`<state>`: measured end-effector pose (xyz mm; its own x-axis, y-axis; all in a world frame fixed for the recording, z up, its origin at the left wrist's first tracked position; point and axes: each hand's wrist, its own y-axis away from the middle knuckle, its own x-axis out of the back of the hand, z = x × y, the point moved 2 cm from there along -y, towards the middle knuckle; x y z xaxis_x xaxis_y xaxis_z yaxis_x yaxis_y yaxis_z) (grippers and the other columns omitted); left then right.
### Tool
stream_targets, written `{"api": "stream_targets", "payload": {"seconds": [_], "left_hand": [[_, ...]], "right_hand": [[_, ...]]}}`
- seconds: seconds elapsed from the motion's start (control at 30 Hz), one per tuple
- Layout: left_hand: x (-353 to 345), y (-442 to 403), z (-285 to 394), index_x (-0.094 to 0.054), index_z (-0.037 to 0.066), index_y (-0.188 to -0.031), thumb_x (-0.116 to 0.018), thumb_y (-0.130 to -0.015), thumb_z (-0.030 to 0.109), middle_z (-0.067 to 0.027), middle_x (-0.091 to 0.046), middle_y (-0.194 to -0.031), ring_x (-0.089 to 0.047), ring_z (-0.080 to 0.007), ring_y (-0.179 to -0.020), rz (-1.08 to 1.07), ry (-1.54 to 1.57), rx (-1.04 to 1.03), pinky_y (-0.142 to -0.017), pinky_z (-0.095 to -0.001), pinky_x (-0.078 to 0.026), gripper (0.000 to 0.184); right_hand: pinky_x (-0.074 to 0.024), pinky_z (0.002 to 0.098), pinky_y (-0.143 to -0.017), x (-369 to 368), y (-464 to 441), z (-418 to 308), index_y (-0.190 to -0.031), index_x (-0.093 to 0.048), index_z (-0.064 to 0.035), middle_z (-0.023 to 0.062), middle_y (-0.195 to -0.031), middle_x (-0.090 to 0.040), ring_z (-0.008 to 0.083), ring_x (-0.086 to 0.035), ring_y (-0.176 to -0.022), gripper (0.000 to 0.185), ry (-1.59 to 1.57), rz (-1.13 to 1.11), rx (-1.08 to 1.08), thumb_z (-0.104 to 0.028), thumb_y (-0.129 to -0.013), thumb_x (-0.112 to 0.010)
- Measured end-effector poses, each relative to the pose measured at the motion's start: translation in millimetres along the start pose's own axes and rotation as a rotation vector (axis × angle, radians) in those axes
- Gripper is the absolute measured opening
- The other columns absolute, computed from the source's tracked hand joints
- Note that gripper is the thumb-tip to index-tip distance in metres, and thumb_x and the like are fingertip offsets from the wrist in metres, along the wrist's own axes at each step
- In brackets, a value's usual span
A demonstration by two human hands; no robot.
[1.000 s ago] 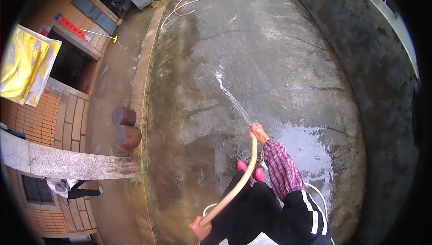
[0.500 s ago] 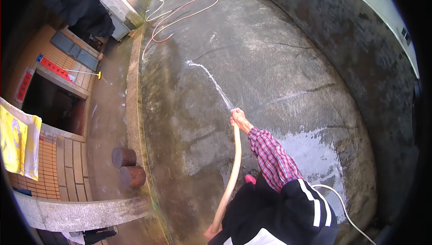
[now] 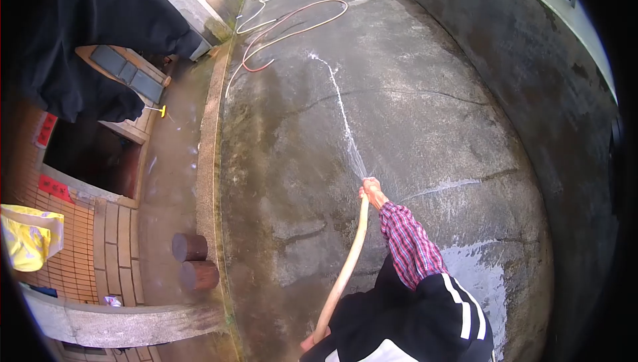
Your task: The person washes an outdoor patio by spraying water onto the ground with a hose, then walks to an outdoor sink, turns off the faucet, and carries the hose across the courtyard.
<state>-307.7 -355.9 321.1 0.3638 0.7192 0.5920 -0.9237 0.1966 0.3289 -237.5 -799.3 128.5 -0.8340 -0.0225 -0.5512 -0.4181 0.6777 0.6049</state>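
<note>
A pale thick hose (image 3: 350, 260) runs up from the bottom of the view to my right hand (image 3: 372, 190), whose fingers are closed round its end. Water (image 3: 341, 106) sprays from that end, away from me, onto the wet concrete ground (image 3: 425, 136). Low at the bottom, my left hand (image 3: 315, 340) grips the hose further back, partly hidden by the black clothing. The right sleeve is red and blue plaid.
More hose (image 3: 302, 24) lies looped on the ground ahead. Two brown stumps (image 3: 199, 275) stand by the kerb (image 3: 207, 156) at left. Dark cloth (image 3: 100, 23) and yellow cloth (image 3: 30, 239) hang at left. A grey wall (image 3: 505, 49) runs along the right.
The water now reaches further ahead. My right hand has shifted right and slightly down in view since half a second ago. The pink shoes are out of sight, and more dark cloth shows.
</note>
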Motion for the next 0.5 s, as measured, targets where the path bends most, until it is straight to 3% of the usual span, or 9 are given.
{"api": "stream_targets", "payload": {"seconds": [0.07,0.17,0.27,0.3,0.5], "left_hand": [[-15.2,-16.5,-5.6,-0.054,0.004,-0.06,-0.061,-0.066,0.02,0.0006,-0.047,-0.049,-0.046,-0.0068,-0.048,-0.103,-0.106,-0.224,-0.048,-0.0236,-0.038,0.018],[-15.4,-76.4,-96.1,-0.052,0.004,-0.063,-0.055,-0.073,0.023,0.0022,-0.046,-0.05,-0.044,-0.0062,-0.046,-0.257,-0.273,-0.562,-0.046,-0.0237,-0.038,0.021],[-56.5,-91.6,-76.0,-0.052,0.004,-0.063,-0.055,-0.073,0.023,0.002,-0.046,-0.05,-0.044,-0.0065,-0.046,-0.22,-0.229,-0.563,-0.046,-0.0238,-0.038,0.021],[-68.8,-97.4,-67.6,-0.052,0.004,-0.062,-0.055,-0.073,0.023,0.002,-0.046,-0.05,-0.043,-0.0066,-0.046,-0.203,-0.212,-0.56,-0.046,-0.0238,-0.037,0.022],[-115.8,-121.8,-27.2,-0.052,0.004,-0.062,-0.054,-0.073,0.023,0.0016,-0.046,-0.05,-0.043,-0.0073,-0.046,-0.095,-0.138,-0.509,-0.045,-0.0242,-0.037,0.022]], "right_hand": [[-0.034,0.0277,-0.027,-5.1,-22.5,-25.7,-0.08,-0.031,-0.0058,0.0069,-0.051,-0.037,0.0152,-0.038,-0.033,0.009,0.029,-0.038,-0.006,-0.012,-0.077,-0.037],[-0.0344,0.0291,-0.027,-18.6,-47.7,-56.5,-0.079,-0.031,-0.0072,0.007,-0.051,-0.036,0.0158,-0.038,-0.033,0.008,0.087,-0.063,-0.057,-0.011,-0.076,-0.037],[-0.0352,0.0296,-0.027,-33.3,-66.4,-74.7,-0.078,-0.031,-0.008,0.0068,-0.05,-0.036,0.016,-0.038,-0.033,0.007,0.036,-0.077,-0.025,-0.009,-0.074,-0.037],[-0.0365,0.0291,-0.028,-36.4,-74.1,-79.3,-0.076,-0.031,-0.0082,0.0067,-0.052,-0.036,0.0161,-0.039,-0.034,0.008,-0.019,-0.191,0.043,-0.008,-0.071,-0.037],[-0.0379,0.0277,-0.03,-83.3,-131.8,-114.7,-0.078,-0.032,-0.0066,0.0069,-0.056,-0.038,0.0149,-0.04,-0.036,0.01,0.034,-0.309,0.026,-0.008,-0.071,-0.039]]}}
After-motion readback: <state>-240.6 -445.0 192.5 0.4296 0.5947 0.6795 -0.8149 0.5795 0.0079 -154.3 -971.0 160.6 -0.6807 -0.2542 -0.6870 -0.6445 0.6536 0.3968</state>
